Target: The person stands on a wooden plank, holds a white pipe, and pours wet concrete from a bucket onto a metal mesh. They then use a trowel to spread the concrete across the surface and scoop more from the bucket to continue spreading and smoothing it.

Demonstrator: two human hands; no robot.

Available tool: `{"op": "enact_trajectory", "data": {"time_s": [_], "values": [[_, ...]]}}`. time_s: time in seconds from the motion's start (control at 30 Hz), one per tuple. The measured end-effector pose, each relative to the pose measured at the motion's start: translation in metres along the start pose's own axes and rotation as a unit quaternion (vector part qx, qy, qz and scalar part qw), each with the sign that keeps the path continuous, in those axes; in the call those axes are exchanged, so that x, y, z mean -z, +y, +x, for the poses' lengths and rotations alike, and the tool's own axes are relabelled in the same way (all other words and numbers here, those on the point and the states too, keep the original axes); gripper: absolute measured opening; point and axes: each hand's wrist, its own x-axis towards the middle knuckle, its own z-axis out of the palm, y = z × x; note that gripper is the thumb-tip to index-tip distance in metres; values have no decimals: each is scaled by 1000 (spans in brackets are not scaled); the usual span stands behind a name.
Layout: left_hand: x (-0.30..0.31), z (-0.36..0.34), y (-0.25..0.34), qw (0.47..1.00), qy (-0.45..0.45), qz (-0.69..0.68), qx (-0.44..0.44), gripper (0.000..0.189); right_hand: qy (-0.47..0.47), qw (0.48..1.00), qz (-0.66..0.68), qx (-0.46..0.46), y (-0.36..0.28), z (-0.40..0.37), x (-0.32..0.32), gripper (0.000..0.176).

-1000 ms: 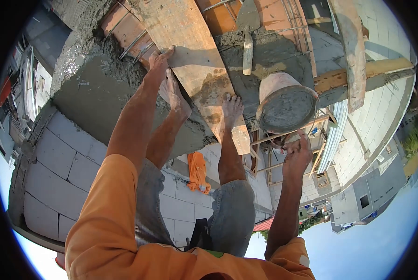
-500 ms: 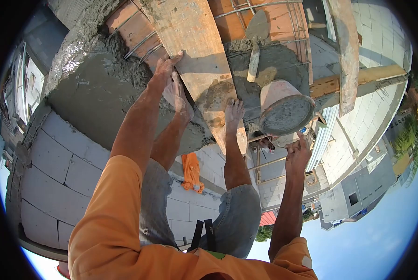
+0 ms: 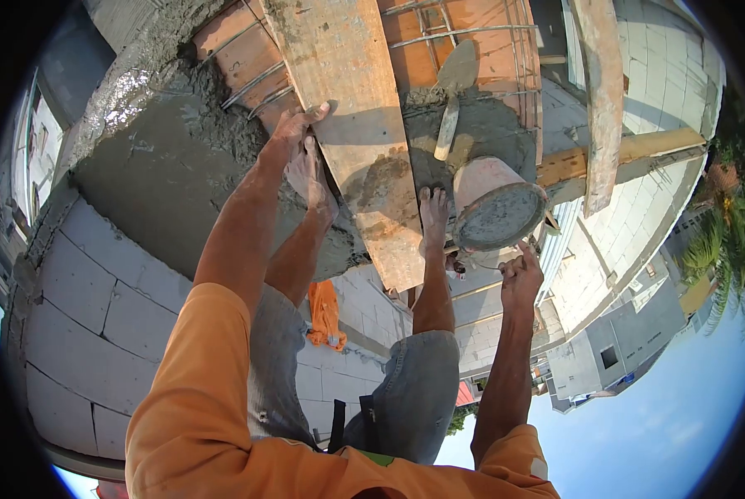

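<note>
Left hand: grip closed on the near edge of the wooden plank, fingertips hooked over the top face, thumb beneath. The plank runs diagonally over wet concrete, its lower end between the two bare feet.

Right hand: fingers curled, grip closed on what looks like the thin wire handle of the bucket. The bucket sits just above the hand, tilted, full of grey mortar, beside the right foot.

Beyond the bucket, a trowel lies on the concrete. Rebar is exposed left of the plank. An orange cloth hangs on the block wall below.
</note>
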Motion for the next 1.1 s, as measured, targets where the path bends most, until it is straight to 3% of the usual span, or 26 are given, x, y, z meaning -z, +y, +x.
{"op": "enact_trajectory", "data": {"time_s": [0.07,0.2,0.3,0.37,0.53,0.87,0.93,1.0,1.03,1.07,1.1], "values": [[5,-7,14,998,-14,50,27,53,7,1000,5,-9,-2,-4,-5,28],[24,12,0,994,-66,82,-4,63,9,1000,4,-8,-1,-2,-11,27],[26,-11,5,996,-84,39,-11,66,8,1000,1,-5,-1,-1,0,28],[24,-36,21,997,-59,36,-21,65,-2,1000,8,-3,-2,1,4,29],[58,-19,18,993,-61,97,-33,63,-6,1000,8,-13,-2,0,15,30],[50,-13,10,997,54,43,-45,50,-35,999,0,-4,0,-1,21,31],[44,-14,9,986,98,7,-131,46,-29,999,10,-12,0,-1,22,31],[49,-12,5,981,72,52,-175,49,-36,999,14,-10,0,0,22,31],[31,-28,7,891,242,267,-277,52,-43,999,15,-8,-1,1,23,31],[13,-43,8,717,391,457,-352,56,-46,999,17,-9,-2,2,22,31],[-2,-51,8,718,328,495,-363,61,-53,998,14,-8,-3,3,22,30]]}}
